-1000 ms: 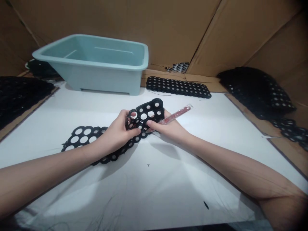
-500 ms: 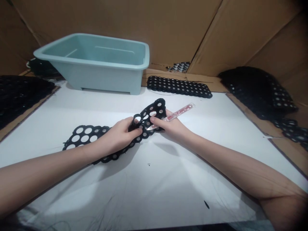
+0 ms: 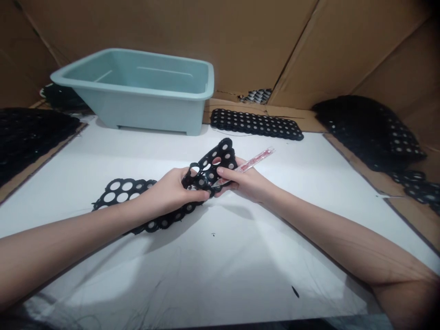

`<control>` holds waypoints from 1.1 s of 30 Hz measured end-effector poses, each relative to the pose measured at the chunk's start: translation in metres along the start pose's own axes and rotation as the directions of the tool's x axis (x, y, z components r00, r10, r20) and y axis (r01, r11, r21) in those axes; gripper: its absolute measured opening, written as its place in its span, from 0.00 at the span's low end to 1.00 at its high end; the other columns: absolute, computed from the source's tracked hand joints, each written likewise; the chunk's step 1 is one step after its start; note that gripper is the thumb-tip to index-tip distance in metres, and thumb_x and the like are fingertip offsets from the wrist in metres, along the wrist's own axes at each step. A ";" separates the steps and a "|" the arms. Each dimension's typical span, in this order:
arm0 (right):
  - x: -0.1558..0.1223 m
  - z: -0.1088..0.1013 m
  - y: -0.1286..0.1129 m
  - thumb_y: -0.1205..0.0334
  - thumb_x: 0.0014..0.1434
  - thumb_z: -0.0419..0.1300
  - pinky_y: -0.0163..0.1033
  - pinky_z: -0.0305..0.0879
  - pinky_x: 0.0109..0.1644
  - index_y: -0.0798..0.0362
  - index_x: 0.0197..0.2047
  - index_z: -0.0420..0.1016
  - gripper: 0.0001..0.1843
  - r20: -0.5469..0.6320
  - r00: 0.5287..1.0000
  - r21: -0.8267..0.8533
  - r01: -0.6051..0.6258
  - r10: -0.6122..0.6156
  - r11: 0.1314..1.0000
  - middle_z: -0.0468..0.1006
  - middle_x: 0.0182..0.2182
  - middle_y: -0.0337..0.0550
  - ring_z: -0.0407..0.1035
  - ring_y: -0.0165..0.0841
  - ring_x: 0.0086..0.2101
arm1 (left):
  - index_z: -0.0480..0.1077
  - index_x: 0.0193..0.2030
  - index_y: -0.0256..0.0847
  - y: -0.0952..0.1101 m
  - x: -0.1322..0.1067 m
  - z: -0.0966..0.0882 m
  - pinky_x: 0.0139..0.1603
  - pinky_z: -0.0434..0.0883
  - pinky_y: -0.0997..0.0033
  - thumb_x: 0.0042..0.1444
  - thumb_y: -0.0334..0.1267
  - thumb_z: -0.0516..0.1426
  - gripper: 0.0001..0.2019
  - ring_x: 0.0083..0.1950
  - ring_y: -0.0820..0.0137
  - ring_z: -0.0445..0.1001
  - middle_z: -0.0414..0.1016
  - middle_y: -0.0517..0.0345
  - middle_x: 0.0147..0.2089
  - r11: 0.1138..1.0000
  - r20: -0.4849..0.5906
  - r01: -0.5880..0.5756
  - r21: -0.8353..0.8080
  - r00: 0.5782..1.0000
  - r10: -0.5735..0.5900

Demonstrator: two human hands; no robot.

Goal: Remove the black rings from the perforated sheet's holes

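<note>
Two hands are together on a black perforated mat, held above a white sheet. The left hand clamps it; the right hand holds a red knife at its edge. More mats lie piled aside, so much work seems left.

The blade tip of the slim red-handled craft knife disappears into the black perforated rubber sheet by the right hand. At nine o'clock, a heaped black pile runs off the edge; at twelve o'clock, striped scraps are too small to tell.
</note>
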State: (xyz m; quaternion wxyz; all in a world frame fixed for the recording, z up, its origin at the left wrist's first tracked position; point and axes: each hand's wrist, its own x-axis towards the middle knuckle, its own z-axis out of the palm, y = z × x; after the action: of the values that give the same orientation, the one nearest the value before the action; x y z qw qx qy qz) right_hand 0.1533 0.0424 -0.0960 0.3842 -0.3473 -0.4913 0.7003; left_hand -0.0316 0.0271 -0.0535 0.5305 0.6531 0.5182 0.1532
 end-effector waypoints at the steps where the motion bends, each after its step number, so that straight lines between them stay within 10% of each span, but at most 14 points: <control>1: 0.000 -0.001 0.000 0.60 0.50 0.62 0.39 0.73 0.31 0.54 0.43 0.62 0.18 0.015 1.000 0.006 -0.002 0.002 1.000 0.71 0.30 0.39 0.70 0.30 0.28 | 0.67 0.32 0.39 0.000 0.000 -0.001 0.31 0.64 0.72 0.42 0.41 0.59 0.11 0.31 0.70 0.69 0.71 0.62 0.29 1.000 -0.002 0.005 -0.008 1.000 -0.005; 22: -0.008 0.002 -0.005 0.53 0.54 0.57 0.44 0.71 0.36 0.51 0.46 0.59 0.19 -0.035 0.997 -0.295 0.061 -0.075 0.953 0.74 0.30 0.41 0.73 0.34 0.29 | 0.72 0.35 0.41 0.000 -0.001 -0.001 0.37 0.66 0.69 0.45 0.41 0.57 0.11 0.37 0.66 0.72 0.76 0.59 0.35 0.998 -0.023 -0.040 -0.049 0.999 0.039; 33: -0.016 0.019 -0.006 0.55 0.57 0.52 0.39 0.63 0.32 0.48 0.49 0.53 0.17 -0.078 0.967 -0.689 0.123 -0.242 0.714 0.69 0.30 0.39 0.67 0.33 0.29 | 0.69 0.35 0.39 -0.017 0.005 0.003 0.34 0.66 0.67 0.46 0.47 0.57 0.14 0.36 0.64 0.72 0.75 0.56 0.34 0.998 -0.121 -0.060 -0.036 0.991 0.056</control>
State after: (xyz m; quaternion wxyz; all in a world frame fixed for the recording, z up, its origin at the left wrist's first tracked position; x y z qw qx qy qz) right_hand 0.1459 0.0218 -0.0835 0.3367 -0.4688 -0.7118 0.4003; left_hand -0.0355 0.0279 -0.0710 0.5066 0.6468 0.5268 0.2179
